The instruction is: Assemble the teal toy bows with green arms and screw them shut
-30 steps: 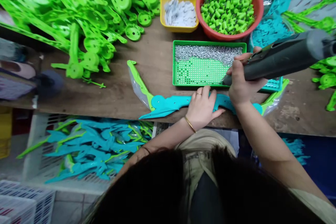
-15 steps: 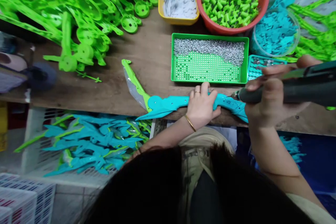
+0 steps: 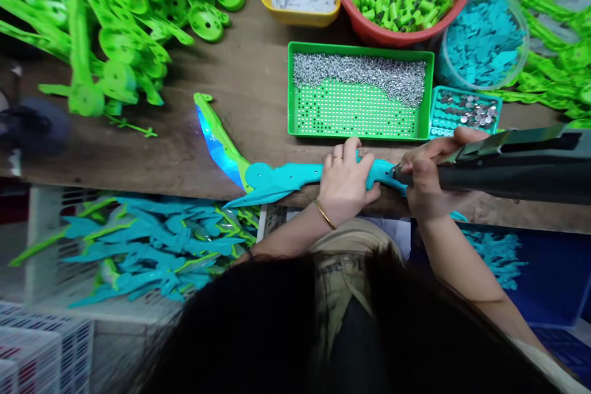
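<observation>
A blue and green plastic toy bow (image 3: 277, 180) lies along the front edge of the wooden bench. Its clear left limb glows blue. My left hand (image 3: 347, 175) is closed over the toy's middle, fingers wrapped around it, pressing it to the bench. My right hand (image 3: 429, 178) grips a dark power screwdriver (image 3: 503, 169) near its front end. The screwdriver's tip meets the toy's right part, just right of my left hand. My right hand and the tool cover much of the toy's right end.
Behind the toy stands a green tray (image 3: 360, 135) of small screws. Beyond are a yellow tub (image 3: 300, 17), a red bowl (image 3: 392, 36), a clear tub (image 3: 484, 77) and a small blue tray (image 3: 434, 117). Green parts (image 3: 106, 31) heap at left; a crate (image 3: 44, 246) below holds toys.
The toy's clear left limb has lit up blue. My right hand and the screwdriver have moved left along the toy, towards my left hand. The whole view has shifted slightly.
</observation>
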`<state>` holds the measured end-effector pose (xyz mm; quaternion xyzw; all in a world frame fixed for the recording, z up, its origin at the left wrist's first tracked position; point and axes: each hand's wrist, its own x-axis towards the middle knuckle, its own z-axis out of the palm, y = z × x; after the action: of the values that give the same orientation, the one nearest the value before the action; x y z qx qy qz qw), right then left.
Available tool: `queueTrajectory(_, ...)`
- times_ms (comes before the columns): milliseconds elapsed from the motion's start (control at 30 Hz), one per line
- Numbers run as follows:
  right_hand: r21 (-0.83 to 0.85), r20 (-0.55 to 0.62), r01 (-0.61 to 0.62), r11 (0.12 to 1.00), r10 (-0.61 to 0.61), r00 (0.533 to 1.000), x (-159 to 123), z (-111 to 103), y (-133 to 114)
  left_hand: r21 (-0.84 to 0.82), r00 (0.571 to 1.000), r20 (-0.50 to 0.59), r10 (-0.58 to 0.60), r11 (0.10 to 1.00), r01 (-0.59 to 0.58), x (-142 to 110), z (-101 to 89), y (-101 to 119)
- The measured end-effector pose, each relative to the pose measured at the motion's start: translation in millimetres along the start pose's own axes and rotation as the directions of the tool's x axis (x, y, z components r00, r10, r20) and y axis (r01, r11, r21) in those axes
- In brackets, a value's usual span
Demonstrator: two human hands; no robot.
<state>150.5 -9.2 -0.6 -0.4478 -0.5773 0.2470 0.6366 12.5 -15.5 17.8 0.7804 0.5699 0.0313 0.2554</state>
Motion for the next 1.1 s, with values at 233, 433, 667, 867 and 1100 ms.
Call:
queueTrajectory(233,0.117,-0.025,0.051,0.992,-0.048,0.999,47.0,3.1,-20.4,0.035,0.998,-0.049,0.026,0.999,-0.025,-5.7,-6.1,-3.4)
queueTrajectory(433,-0.094,-0.207,-0.014,0.996,-0.006,0.978,71.9,21.1,23.3,-0.355,0.966,0.017,0.260,0.904,-0.237,-31.0,12.4,20.4)
queueTrajectory(667,-0.011,-0.119,-0.035,0.999,0.033,0.992,58.0,25.0,38.5,-0.846,0.927,0.370,0.063,0.434,0.309,-34.1,54.7,25.5)
queueTrajectory(867,0.019,-0.098,0.007,1.000,-0.005,0.995,60.1,22.6,38.9,-0.785,0.790,0.612,0.018,-0.108,0.610,-21.8,47.2,35.4)
queueTrajectory(1100,0.027,-0.161,-0.007,1.000,0.011,0.987,58.1,20.9,39.5,-0.793,0.799,0.597,-0.074,-0.208,0.573,-16.1,52.3,45.6)
